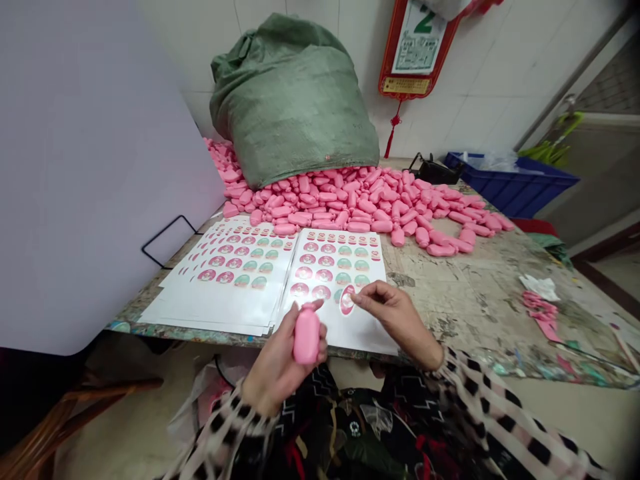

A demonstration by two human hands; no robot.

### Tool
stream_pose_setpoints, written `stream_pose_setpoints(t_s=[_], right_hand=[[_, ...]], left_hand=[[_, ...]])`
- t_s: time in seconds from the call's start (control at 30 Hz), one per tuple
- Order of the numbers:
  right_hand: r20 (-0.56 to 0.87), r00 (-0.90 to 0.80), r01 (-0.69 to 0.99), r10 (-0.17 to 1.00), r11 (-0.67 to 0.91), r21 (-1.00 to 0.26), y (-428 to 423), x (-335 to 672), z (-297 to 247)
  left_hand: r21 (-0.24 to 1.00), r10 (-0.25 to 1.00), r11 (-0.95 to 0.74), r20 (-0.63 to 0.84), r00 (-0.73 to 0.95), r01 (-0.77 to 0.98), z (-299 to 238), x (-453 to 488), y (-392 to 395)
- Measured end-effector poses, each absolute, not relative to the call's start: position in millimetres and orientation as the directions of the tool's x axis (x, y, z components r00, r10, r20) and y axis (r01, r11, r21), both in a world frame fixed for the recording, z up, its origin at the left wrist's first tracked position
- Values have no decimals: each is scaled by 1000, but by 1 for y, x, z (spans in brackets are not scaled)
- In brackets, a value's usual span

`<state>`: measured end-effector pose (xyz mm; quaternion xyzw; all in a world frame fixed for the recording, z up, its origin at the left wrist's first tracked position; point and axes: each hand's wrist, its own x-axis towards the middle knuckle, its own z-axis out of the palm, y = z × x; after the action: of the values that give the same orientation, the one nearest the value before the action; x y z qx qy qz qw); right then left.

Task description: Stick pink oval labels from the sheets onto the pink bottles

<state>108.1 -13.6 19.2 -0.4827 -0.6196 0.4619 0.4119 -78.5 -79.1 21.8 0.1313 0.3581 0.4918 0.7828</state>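
Observation:
My left hand [278,360] is closed round a pink oval plastic piece [307,336], held upright just in front of the table's near edge. My right hand [391,312] pinches a pink oval sticker [347,300], lifted off the right sticker sheet [340,280]. That sheet carries rows of pink and green oval stickers. A stack of similar sheets [225,280] lies to its left. The two hands are close together, the sticker a short way right of the pink piece.
A large heap of pink pieces [370,203] spills across the far table from a green woven sack [293,100]. A blue crate [515,183] stands at the back right. Pink scraps [540,310] lie on the worn tabletop [465,293]. A white board [85,167] stands at left.

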Motion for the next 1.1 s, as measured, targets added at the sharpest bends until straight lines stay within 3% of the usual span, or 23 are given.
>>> stream_pose_setpoints(t_s=[0.1, 0.37, 1.1], right_hand=[[113, -154, 230, 982, 147, -962, -17, 120, 36], [305, -213, 423, 928, 369, -828, -25, 125, 42], [316, -287, 490, 904, 422, -763, -29, 113, 33]], left_hand=[[490, 856, 511, -369, 363, -706, 19, -58, -47], [534, 854, 515, -390, 345, -671, 22, -24, -26], [614, 891, 454, -320, 322, -646, 21, -29, -32]])
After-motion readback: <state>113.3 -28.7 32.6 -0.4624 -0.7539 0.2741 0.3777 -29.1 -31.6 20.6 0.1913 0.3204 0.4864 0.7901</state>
